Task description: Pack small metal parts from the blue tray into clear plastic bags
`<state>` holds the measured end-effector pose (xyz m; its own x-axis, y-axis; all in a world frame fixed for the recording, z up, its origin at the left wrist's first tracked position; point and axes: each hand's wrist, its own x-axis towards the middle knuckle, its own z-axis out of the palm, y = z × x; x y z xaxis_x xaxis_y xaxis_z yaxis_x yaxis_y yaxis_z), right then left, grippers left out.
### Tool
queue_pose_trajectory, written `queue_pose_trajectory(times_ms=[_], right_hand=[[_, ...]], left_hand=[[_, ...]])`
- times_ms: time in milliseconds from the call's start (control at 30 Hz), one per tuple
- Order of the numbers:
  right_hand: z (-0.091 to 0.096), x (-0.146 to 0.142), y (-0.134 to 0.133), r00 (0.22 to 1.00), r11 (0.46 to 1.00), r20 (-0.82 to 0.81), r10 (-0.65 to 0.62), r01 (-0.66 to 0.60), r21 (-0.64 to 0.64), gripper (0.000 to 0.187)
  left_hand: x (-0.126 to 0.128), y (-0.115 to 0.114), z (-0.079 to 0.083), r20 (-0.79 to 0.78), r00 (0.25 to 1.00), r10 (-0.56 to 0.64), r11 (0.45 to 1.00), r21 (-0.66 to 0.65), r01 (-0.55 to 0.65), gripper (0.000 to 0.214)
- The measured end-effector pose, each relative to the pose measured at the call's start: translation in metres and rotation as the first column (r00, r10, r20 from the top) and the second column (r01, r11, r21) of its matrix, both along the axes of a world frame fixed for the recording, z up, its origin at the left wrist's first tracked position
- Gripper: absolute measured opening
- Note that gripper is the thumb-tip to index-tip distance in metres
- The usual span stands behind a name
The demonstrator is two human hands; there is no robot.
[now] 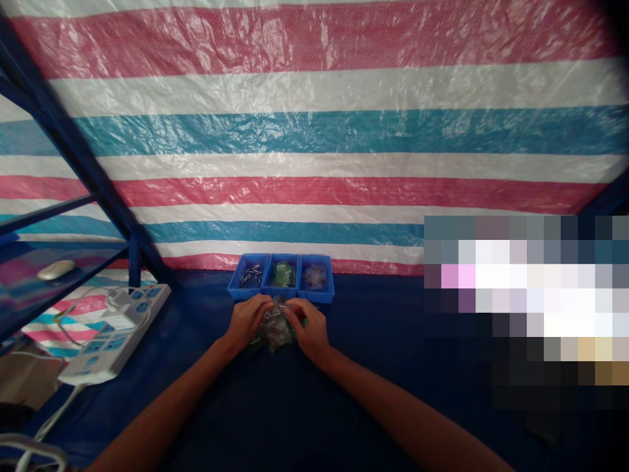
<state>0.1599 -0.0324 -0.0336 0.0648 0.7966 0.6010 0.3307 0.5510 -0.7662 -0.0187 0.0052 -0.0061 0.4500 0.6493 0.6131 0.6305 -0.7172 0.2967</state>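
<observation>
Just in front of the blue bins lies a small pile of clear and greenish plastic packets, with several short silvery metal pins on top. My left hand is at the pile's left side, its fingers curled together at the edge. From the right, my right hand reaches in with thumb and fingers pinched, close to a thin silvery piece. What either set of fingertips grips is too small to make out. Behind them, the blue three-part bin holds metal pins at left, green packets in the middle and clear packets at right.
A white power strip with plugs and cables lies on the dark blue table at left. Beyond it, a pale computer mouse rests on a blue shelf. Striped plastic sheeting hangs behind the table. A pixelated area covers the right.
</observation>
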Motion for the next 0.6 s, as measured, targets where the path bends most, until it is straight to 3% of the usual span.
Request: queue_pose_trajectory(times_ms=[233,600], right_hand=[[0.0016,0.0004,-0.001,0.999,0.999,0.051,0.014,-0.017,0.045,0.014],[0.0,-0.0004,0.0007,1.0,1.0,0.012,-0.005,0.005,-0.013,0.013]], left_hand=[[0.0006,-0.0017,0.0022,0.001,1.0,0.018,1.0,0.005,-0.018,0.03],[0.0008,-0.0034,0.0046,-0.023,1.0,-0.014,1.0,-0.027,0.014,0.03]])
